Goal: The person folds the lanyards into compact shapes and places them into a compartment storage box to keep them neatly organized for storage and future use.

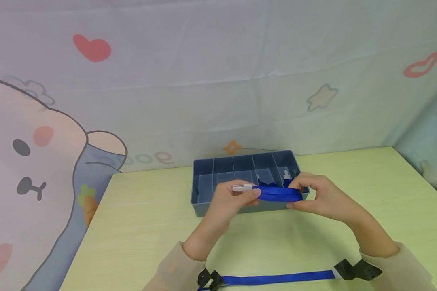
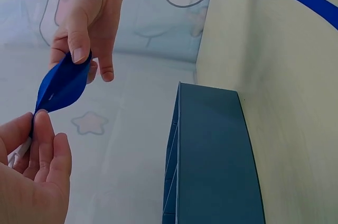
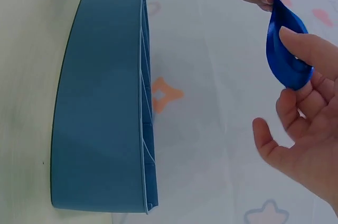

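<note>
A blue lanyard (image 1: 279,194), folded into a flat bundle, is held in the air between both hands, in front of the divided box. My left hand (image 1: 225,204) pinches its left end between thumb and fingers, beside a white clip end (image 1: 242,188). On the other side my right hand (image 1: 324,200) holds the looped end, thumb on one face and fingers behind. In the right wrist view the band (image 3: 288,65) bows open into a loop near the right thumb. Another blue lanyard (image 1: 276,279) lies stretched along the table's near side, with a white part at its right end.
A blue-grey box (image 1: 204,209) with several compartments stands at the back of the table (image 1: 145,226). Blue bands and a white clip (image 1: 286,174) lie in its right-hand compartments. Behind hangs a printed cloth (image 1: 211,81). Black pieces (image 1: 357,269) show by both sleeves.
</note>
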